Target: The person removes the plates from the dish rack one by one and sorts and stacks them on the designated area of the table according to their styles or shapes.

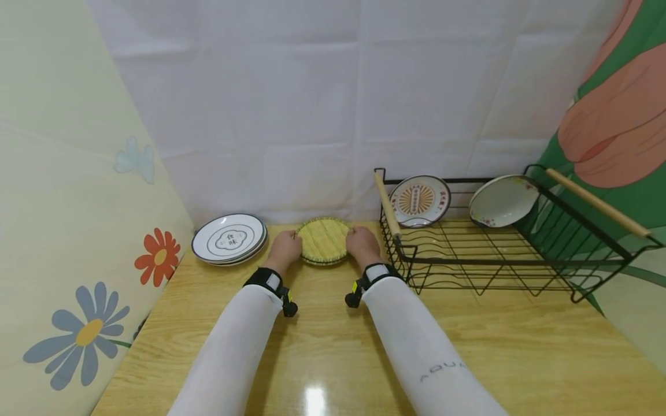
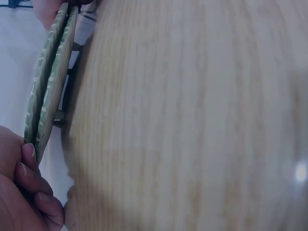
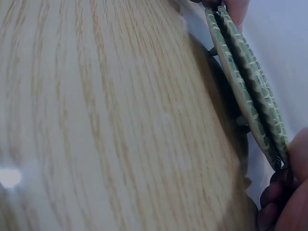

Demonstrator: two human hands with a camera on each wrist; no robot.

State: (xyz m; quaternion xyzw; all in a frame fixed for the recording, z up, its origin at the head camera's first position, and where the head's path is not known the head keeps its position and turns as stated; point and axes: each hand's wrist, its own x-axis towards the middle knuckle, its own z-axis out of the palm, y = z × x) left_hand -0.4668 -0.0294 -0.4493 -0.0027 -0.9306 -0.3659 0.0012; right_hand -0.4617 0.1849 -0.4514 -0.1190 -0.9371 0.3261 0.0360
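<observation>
Two round woven bamboo trays (image 1: pixel 325 240), one on top of the other, lie between my hands with their yellow-green braided rims lined up. My left hand (image 1: pixel 285 250) pinches the left edge, its curled fingers also visible in the left wrist view. On the opposite edge, my right hand (image 1: pixel 363 244) holds the rims between thumb and fingers. Seen side-on in the left wrist view, the bamboo trays (image 2: pixel 48 86) have a narrow gap between their rims. Short pegs (image 3: pixel 242 121) stick out beneath the lower one, close over the wooden table (image 3: pixel 120 120).
Left of my left hand is a stack of white plates (image 1: pixel 247 238) with blue rims. Just right of my right hand stands a black wire dish rack (image 1: pixel 470 261) with wooden handles, holding an upright patterned plate (image 1: pixel 420 200) and a tilted white bowl (image 1: pixel 503 202). A white cloth-covered wall (image 1: pixel 291 115) rises behind.
</observation>
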